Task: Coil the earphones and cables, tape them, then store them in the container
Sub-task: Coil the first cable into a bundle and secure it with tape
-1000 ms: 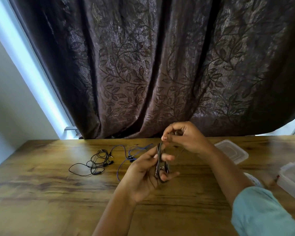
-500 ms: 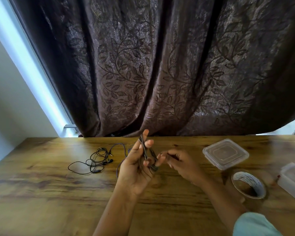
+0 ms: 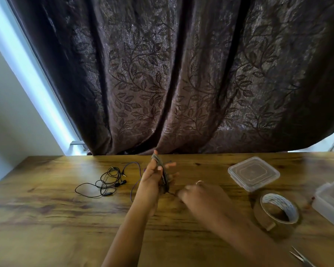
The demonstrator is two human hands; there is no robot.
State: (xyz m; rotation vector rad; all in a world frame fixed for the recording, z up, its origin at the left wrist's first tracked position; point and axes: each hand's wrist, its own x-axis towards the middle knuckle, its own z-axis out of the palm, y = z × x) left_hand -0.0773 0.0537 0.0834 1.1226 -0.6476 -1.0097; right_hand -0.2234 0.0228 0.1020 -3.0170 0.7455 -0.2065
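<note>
One cable coil (image 3: 163, 169) sits pinned in the grip of the left hand (image 3: 150, 181); right hand (image 3: 203, 197) beside, grip unreadable.

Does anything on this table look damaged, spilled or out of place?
Nothing looks damaged or spilled. Only the black earphones lie in a loose tangle on the table, not yet coiled, left of the left hand, which holds a coiled cable.
</note>
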